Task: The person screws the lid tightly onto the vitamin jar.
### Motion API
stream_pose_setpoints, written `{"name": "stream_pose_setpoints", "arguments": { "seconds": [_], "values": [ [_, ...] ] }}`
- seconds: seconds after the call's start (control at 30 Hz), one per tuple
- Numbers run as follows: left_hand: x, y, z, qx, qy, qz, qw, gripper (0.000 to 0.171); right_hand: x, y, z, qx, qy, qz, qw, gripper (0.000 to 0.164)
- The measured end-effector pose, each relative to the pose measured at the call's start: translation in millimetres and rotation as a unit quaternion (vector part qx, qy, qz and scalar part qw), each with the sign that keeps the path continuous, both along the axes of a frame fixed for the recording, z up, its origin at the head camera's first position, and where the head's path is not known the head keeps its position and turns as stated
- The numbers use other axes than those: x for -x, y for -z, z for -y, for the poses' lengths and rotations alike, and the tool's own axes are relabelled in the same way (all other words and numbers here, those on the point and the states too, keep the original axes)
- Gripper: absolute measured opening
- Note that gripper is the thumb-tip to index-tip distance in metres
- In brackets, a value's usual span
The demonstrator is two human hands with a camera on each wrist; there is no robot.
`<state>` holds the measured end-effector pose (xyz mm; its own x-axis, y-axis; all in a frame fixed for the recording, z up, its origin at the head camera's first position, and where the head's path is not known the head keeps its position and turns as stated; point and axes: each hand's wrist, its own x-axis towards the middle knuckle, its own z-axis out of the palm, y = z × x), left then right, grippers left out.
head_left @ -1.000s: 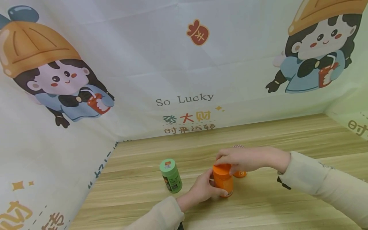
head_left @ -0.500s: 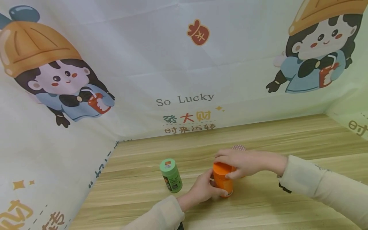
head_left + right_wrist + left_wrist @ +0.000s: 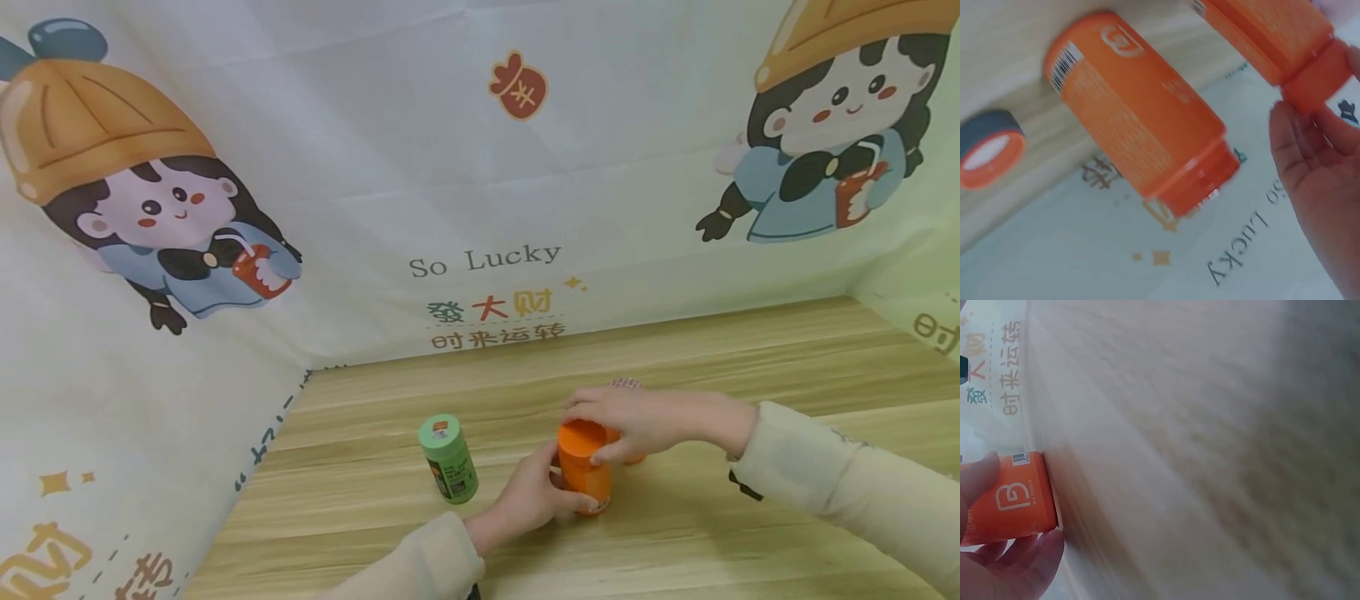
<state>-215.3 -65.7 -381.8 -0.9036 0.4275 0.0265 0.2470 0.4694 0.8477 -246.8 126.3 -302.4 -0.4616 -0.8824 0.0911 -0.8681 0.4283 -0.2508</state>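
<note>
An orange bottle [image 3: 588, 483] stands upright on the table, its lower part gripped between the thumb and fingers of my left hand [image 3: 531, 492]. In the left wrist view the same bottle [image 3: 1007, 503] shows a white logo. From above, my right hand [image 3: 633, 419] holds the orange lid [image 3: 577, 435], fingers at the far side and thumb at the near side. Just behind is a second orange bottle [image 3: 1141, 106], mostly hidden by the right hand in the head view. Its neck has no lid on it in the right wrist view.
A green jar [image 3: 450, 467] stands left of the hands. A loose grey-and-orange lid [image 3: 991, 150] lies beyond the second bottle. Past the right hand peeks a round, grid-patterned piece [image 3: 625, 383]. A printed cloth [image 3: 360, 167] forms walls around the wooden table [image 3: 360, 400].
The right hand has shifted slightly on the lid, its thumb moving a little left and down along the near side. The left hand keeps its grip and the bottle stays in place.
</note>
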Motion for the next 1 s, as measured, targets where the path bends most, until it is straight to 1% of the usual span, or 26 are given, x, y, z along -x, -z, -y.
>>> {"name": "stream_pose_setpoints", "arguments": {
  "seconds": [0.07,0.13,0.23,0.3,0.4,0.47,0.53,0.63,0.7,0.77,0.87,0.93,1.0],
  "values": [
    [-0.6,0.0,1,0.0,-0.006,-0.001,1.0,0.05,-1.1,-4.0,-3,0.001,0.025,0.025,0.999,0.046],
    [-1.1,0.2,1,0.002,-0.016,0.001,0.9999,0.049,-1.7,-8.4,-9,0.012,0.06,0.051,0.997,0.05],
    [0.5,-0.2,3,0.011,-0.038,-0.003,0.9992,0.048,1.4,-13.4,-23,0.058,0.104,0.077,0.99,0.048],
    [2.9,-0.7,5,0.016,-0.049,-0.004,0.9986,0.047,5.1,-16.0,-33,0.086,0.125,0.066,0.986,0.045],
    [6.9,-1.6,8,0.02,-0.058,-0.012,0.9981,0.047,12.1,-15.3,-49,0.117,0.135,0.034,0.983,0.039],
    [9.2,-1.3,10,0.02,-0.062,-0.014,0.9977,0.048,15.9,-11.5,-59,0.122,0.151,0.016,0.981,0.038],
    [11.3,-1.1,12,0.018,-0.068,-0.015,0.9974,0.049,19.6,-5.9,-69,0.124,0.162,0.01,0.979,0.039],
    [14.4,0.1,15,0.017,-0.08,-0.014,0.9966,0.05,24.6,3.4,-81,0.119,0.177,0.014,0.977,0.041],
    [16.6,0.4,16,0.017,-0.087,-0.02,0.9959,0.05,27.4,10.0,-88,0.114,0.185,0.017,0.976,0.041],
    [18.3,0.6,17,0.024,-0.095,-0.027,0.9948,0.05,30.5,17.4,-94,0.104,0.187,0.01,0.977,0.041],
    [19.6,0.5,19,0.032,-0.104,-0.034,0.9934,0.05,34.1,29.5,-101,0.084,0.196,0.013,0.977,0.042],
    [19.8,0.8,19,0.037,-0.107,-0.033,0.993,0.05,36.1,37.1,-104,0.069,0.199,0.028,0.977,0.045],
    [19.6,1.1,19,0.039,-0.109,-0.031,0.9928,0.051,36.9,42.9,-106,0.057,0.207,0.061,0.975,0.05]
  ]
}}
